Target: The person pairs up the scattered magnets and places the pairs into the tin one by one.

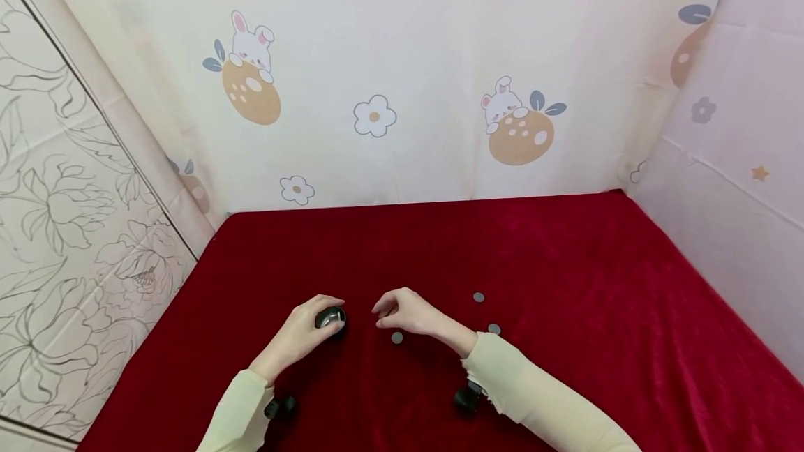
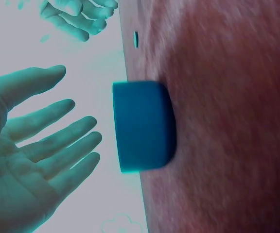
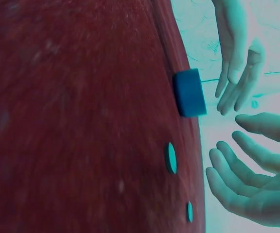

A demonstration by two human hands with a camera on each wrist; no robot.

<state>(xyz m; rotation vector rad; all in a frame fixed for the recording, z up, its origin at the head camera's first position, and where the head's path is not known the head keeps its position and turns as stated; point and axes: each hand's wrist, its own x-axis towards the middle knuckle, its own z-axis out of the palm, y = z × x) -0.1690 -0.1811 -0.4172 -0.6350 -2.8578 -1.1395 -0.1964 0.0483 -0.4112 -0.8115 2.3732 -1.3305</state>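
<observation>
A small dark, straight-sided cup (image 1: 339, 314) stands upright on the red cloth, with something pale and shiny showing inside it. My left hand (image 1: 300, 330) hovers over it, thumb and fingers spread; a gap shows between the fingertips and the cup (image 2: 142, 126) in the left wrist view. To the right, my right hand (image 1: 411, 311) hangs above the cloth with its fingers loosely bent and nothing between them. Below it lies a flat grey coin-like disc (image 1: 397, 337). Two more discs rest further right, one disc (image 1: 479, 297) farther back and the other disc (image 1: 494, 328) near my right wrist.
Red velvety cloth (image 1: 565, 264) covers the table. A pale printed curtain (image 1: 427, 159) rises along its back edge, and another curtain (image 1: 722, 180) hangs on the right. At the left stands a panel (image 1: 69, 215) with flower line drawings. Dark wrist cameras sit under both sleeves.
</observation>
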